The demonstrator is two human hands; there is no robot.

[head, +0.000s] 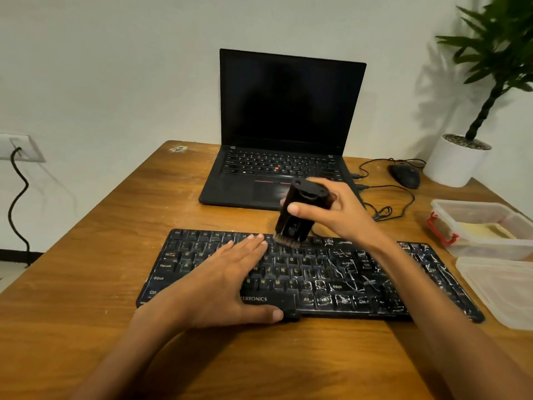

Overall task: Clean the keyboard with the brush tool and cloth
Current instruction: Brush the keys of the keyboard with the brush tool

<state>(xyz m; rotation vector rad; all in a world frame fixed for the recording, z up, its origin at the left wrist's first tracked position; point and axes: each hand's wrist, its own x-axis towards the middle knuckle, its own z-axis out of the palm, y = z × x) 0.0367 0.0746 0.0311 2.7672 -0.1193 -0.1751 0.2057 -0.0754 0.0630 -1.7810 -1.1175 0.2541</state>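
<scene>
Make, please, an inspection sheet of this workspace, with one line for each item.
Surface: wooden table, with a worn finish and pale specks.
Job's things: keyboard lies flat, its right half streaked white; brush tool stands upright with its bristles on the top key rows; no cloth plainly seen.
Clutter: open laptop with a dark screen; mouse; clear container with a red clasp and something pale yellow inside; clear lid beside it.
Grips: left hand lies flat on the keyboard's left half; right hand holds the brush tool.
Cables: mouse cable is looped behind the keyboard; black cable hangs from the wall socket.
Surroundings: potted plant at the far right; plain wall.
</scene>
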